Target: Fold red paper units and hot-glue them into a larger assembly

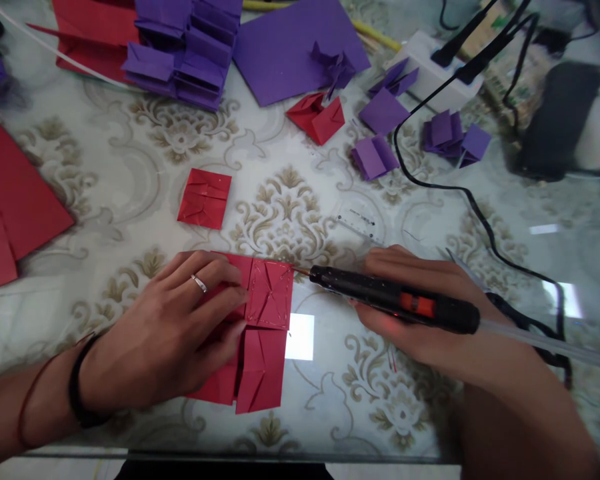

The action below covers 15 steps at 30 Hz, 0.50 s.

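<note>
Red folded paper [269, 293] made of joined square pieces lies in front of me. Clear lines, apparently glue, run over its upper right square. My left hand [180, 320] covers the paper's left part, with curled fingers and thumb holding it against the table; its left side is hidden. In my right hand [410, 287] is a black pen-shaped glue gun [380, 293] with a red switch and a translucent stick out of its rear. Its thin metal tip meets the square's upper right corner. A loose red folded square [205, 199] lies beyond my left hand.
Purple folded pieces [375, 157], a red folded piece [317, 119] and a purple sheet [290, 50] lie farther back. A black cable [473, 200] runs down the right from a white power strip [430, 70]. Clear ruler [360, 223] and red sheet [25, 200] are nearby.
</note>
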Available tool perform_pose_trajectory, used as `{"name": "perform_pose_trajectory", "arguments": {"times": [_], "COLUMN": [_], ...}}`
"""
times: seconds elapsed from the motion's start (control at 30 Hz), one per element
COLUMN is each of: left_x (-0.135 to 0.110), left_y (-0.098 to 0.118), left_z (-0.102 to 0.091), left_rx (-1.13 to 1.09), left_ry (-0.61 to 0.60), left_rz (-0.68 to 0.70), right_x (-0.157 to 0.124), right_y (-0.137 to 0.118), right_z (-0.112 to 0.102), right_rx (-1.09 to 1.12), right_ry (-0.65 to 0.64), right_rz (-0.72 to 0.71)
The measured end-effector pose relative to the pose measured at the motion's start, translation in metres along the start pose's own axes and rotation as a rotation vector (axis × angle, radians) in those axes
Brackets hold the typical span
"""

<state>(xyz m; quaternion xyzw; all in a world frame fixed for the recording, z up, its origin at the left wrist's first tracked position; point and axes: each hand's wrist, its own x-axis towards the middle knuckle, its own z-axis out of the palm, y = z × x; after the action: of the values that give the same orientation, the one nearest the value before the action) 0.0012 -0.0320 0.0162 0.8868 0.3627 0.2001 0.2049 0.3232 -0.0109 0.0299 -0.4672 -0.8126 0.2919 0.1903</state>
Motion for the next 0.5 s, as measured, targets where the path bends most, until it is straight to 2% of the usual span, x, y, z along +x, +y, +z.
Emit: {"name": "perform_pose_trajectory", "arguments": {"times": [0.27, 0.5], "left_x": [0.0011, -0.0003], "left_y": [0.0003, -0.0001], "left_z": [-0.0019, -0.0008], "left_rx": [-0.014, -0.006], "left_ry": [0.004, -0.007], "left_rz": [-0.021, 0.000], "right_x": [0.0068, 0.0085], "right_y": [-0.0040, -0.0073], "right_z": [-0.0033, -0.0041], "right_rx": [0.001, 0.012], "right_ry": [-0.054, -0.048], "right_rz": [-0.005, -0.026]}}
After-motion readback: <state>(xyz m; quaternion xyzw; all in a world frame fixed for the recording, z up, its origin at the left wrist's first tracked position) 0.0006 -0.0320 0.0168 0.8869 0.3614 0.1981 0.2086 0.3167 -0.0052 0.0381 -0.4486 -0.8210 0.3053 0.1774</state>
